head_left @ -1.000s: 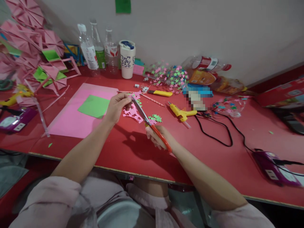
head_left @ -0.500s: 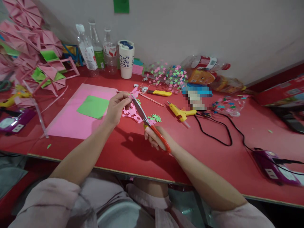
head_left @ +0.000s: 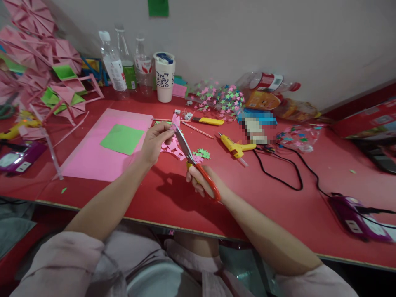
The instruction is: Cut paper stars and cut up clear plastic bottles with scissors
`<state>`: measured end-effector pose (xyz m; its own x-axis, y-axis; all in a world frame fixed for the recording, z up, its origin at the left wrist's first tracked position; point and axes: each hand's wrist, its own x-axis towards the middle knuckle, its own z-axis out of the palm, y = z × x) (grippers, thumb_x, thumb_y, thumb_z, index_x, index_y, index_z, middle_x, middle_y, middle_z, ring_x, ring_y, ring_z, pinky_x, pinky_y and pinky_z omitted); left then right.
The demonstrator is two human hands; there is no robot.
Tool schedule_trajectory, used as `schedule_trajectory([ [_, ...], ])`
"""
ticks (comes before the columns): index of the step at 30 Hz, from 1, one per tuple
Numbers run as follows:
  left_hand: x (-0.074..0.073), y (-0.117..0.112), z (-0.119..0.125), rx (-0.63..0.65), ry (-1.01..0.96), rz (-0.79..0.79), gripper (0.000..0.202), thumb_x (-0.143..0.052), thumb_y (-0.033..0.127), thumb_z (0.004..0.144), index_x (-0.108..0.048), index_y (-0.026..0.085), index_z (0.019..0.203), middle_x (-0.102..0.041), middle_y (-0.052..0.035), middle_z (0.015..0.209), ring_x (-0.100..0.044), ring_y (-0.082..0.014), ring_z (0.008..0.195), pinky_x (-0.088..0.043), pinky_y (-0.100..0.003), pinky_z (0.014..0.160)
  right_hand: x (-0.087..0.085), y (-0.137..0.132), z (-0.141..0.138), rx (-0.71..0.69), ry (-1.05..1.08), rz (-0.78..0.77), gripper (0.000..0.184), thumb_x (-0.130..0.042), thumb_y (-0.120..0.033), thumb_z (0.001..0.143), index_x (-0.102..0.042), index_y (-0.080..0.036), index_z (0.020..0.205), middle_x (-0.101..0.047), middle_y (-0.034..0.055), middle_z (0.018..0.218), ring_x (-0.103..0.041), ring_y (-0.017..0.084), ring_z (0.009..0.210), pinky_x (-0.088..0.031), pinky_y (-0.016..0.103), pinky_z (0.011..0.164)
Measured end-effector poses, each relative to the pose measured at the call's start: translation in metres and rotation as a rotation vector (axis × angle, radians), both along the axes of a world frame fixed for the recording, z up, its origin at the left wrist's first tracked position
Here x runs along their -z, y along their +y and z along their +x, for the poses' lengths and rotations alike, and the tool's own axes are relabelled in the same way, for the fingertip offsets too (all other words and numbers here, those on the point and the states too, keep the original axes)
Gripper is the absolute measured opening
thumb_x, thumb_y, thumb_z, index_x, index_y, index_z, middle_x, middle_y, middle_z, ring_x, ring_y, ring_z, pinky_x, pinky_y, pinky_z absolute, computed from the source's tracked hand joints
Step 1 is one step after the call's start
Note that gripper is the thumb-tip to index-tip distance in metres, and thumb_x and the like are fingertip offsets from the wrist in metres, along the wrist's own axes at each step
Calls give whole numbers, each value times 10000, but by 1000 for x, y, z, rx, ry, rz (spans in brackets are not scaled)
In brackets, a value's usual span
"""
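My left hand [head_left: 155,141] pinches a small piece of pink paper [head_left: 176,120] above the table. Wrapped around the red handles of a pair of scissors [head_left: 186,149] is my right hand [head_left: 199,180]. The blades point up and away, their tips beside the pink piece at my left fingertips. Below the blades lie pink paper scraps [head_left: 173,149], and a small heap of green paper stars [head_left: 202,154] sits just to the right. A green square of paper [head_left: 121,139] rests on a large pink sheet [head_left: 89,165] left of my hand.
A yellow glue gun [head_left: 235,147] and a yellow utility knife [head_left: 211,121] lie to the right, with black cable beyond. Bottles [head_left: 115,70] and a white tumbler [head_left: 165,80] stand along the wall. Pink folded paper shapes [head_left: 40,62] pile up at left; a purple power box [head_left: 355,218] sits at right.
My left hand has shifted slightly right with the pink piece, closer around the scissor tips. My right hand and the scissors have moved only a little.
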<state>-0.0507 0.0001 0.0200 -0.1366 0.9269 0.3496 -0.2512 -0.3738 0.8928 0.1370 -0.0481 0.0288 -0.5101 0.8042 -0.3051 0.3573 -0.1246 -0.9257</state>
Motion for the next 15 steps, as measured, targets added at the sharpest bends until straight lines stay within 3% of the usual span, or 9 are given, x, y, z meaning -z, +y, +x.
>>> schedule_trajectory([
  [15, 1, -1, 3, 14, -26, -32, 156, -589, 173, 745, -555, 175, 593, -481, 53, 513, -426, -41, 489, -341, -182, 498, -1, 0, 0, 16, -31, 5, 408, -452, -558, 860, -471, -200, 665, -378, -90, 362, -368, 66, 299, -342, 198, 355],
])
